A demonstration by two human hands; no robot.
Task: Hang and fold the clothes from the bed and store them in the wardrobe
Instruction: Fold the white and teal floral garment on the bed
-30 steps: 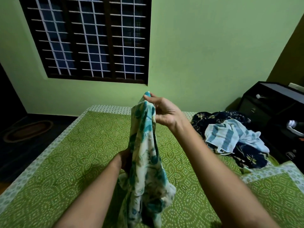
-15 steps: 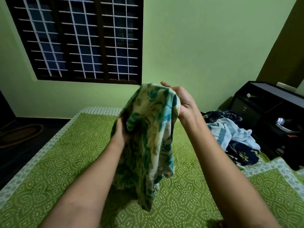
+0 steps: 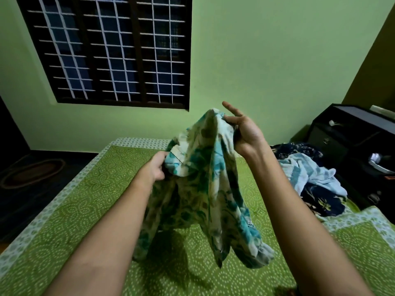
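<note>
Floral garment (image 3: 203, 189) hangs over green bedspread (image 3: 64, 221), top edge pinched under right hand (image 3: 245, 133) thumb with index finger raised, left hand (image 3: 156, 167) fingers curled gripping bunched cloth lower down.

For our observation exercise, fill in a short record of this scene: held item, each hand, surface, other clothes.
held item: floral garment, held up, hanging loose
left hand: grips its lower side
right hand: pinches its top
surface: green patterned bedspread beneath it
other clothes: striped towel on dark floral cloth, at right
</note>
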